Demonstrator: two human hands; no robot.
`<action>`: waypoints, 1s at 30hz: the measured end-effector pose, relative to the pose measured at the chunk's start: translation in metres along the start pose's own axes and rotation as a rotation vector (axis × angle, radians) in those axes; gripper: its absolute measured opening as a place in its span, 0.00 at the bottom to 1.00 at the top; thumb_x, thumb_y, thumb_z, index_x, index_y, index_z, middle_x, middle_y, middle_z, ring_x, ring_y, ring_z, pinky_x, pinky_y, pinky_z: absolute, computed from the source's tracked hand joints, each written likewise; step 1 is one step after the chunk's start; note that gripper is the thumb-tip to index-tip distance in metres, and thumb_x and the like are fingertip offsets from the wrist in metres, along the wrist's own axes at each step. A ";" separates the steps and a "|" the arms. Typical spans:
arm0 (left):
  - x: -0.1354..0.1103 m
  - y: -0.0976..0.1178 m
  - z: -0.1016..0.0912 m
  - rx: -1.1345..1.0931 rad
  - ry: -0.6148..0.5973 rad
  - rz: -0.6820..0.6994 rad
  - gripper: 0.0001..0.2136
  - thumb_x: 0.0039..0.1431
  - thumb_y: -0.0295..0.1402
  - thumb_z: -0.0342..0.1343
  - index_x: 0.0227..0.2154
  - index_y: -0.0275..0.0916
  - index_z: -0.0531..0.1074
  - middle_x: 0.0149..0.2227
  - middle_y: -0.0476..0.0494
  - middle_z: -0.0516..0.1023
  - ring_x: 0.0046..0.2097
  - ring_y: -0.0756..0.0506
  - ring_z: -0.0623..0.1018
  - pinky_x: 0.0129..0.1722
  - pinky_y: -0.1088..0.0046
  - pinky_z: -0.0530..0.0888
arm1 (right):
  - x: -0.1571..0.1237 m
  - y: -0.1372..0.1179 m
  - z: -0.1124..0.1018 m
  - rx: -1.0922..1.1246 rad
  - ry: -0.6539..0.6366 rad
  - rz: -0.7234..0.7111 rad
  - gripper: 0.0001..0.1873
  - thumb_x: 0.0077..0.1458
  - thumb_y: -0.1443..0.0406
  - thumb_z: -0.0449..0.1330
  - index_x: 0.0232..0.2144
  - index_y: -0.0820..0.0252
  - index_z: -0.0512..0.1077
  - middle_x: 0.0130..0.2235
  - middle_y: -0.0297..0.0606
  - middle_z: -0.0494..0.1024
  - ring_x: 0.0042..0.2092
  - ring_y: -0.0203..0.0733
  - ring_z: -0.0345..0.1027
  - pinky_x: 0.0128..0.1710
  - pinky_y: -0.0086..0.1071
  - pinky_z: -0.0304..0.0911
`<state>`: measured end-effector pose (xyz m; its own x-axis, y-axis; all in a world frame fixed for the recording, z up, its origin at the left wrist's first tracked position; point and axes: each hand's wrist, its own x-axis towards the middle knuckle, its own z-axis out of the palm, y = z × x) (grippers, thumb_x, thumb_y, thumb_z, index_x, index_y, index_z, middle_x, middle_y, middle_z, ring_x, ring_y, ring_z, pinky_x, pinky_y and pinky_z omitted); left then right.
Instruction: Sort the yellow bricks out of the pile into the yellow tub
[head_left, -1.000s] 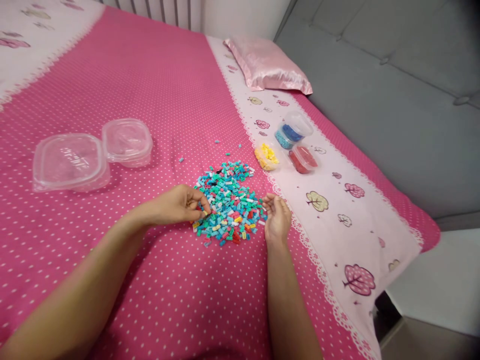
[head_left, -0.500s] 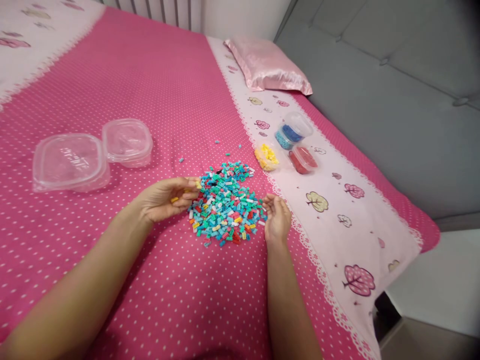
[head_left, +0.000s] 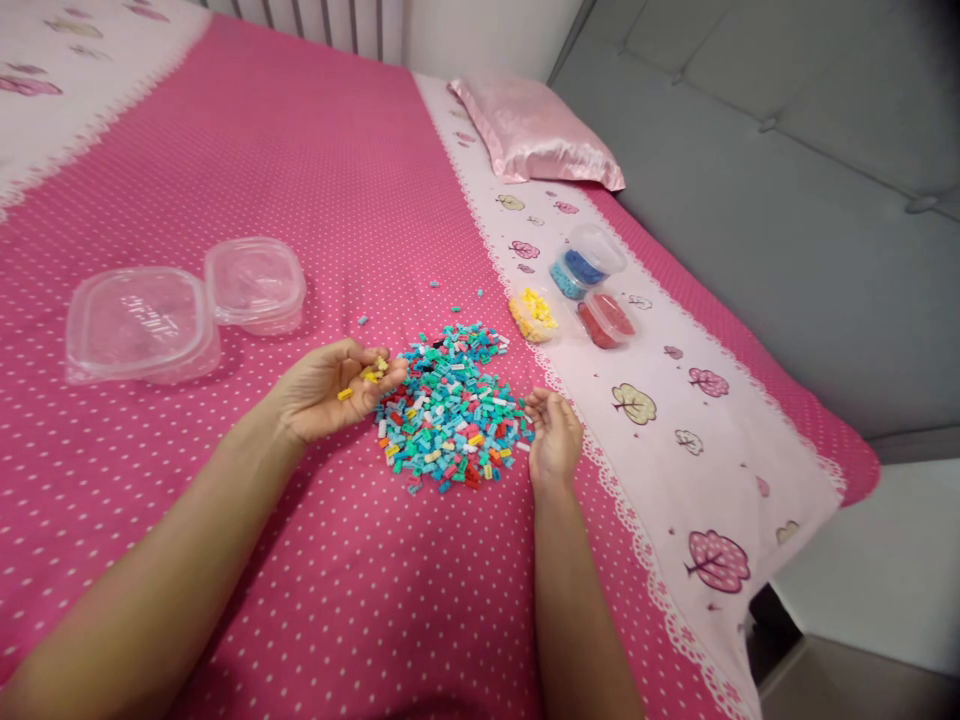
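A pile of small toy building bricks (head_left: 450, 410), mostly teal and blue with red, white and yellow among them, lies on the pink bedspread. At its left edge my left hand (head_left: 334, 390) is turned palm up, cupping several yellow bricks (head_left: 373, 374) in the palm and fingers. On the right edge of the pile rests my right hand (head_left: 555, 435), its fingers curled in toward the bricks. Whether a brick is between those fingertips is hidden.
Beyond the pile stand small tubs of yellow bricks (head_left: 535, 314), red bricks (head_left: 606, 318) and blue bricks (head_left: 583, 266). Two clear lidded containers (head_left: 142, 325) sit at the left. A few stray bricks (head_left: 363, 320) lie behind the pile. A pink pillow (head_left: 536, 130) is at the back.
My left hand has rolled palm up and lifted slightly, so the yellow bricks in it show more. My right hand has stayed in place.
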<state>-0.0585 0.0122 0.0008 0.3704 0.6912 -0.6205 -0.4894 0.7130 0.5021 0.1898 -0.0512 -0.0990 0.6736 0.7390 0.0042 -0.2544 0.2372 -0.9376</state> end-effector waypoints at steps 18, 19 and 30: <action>0.011 -0.014 -0.015 1.248 0.051 0.379 0.13 0.35 0.41 0.66 0.25 0.39 0.79 0.20 0.50 0.76 0.24 0.51 0.71 0.25 0.78 0.64 | -0.001 -0.003 0.002 -0.046 0.017 -0.001 0.16 0.42 0.54 0.63 0.27 0.60 0.73 0.28 0.33 0.74 0.31 0.36 0.69 0.32 0.29 0.64; 0.011 -0.016 -0.015 1.318 0.059 0.374 0.13 0.36 0.42 0.66 0.25 0.39 0.80 0.18 0.51 0.74 0.22 0.51 0.69 0.23 0.77 0.62 | -0.001 -0.003 0.002 -0.040 0.015 -0.001 0.16 0.43 0.54 0.63 0.27 0.60 0.73 0.28 0.33 0.74 0.31 0.36 0.69 0.32 0.29 0.64; 0.003 -0.030 0.001 1.676 0.179 0.511 0.08 0.43 0.36 0.58 0.24 0.38 0.78 0.14 0.52 0.69 0.19 0.51 0.65 0.21 0.76 0.57 | -0.001 -0.002 0.002 -0.024 0.007 0.006 0.14 0.44 0.55 0.63 0.27 0.61 0.73 0.29 0.33 0.75 0.31 0.35 0.69 0.33 0.28 0.64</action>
<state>-0.0418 -0.0067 -0.0157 0.3134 0.9255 -0.2126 0.7893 -0.1294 0.6003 0.1887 -0.0510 -0.0960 0.6771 0.7359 -0.0036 -0.2419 0.2180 -0.9455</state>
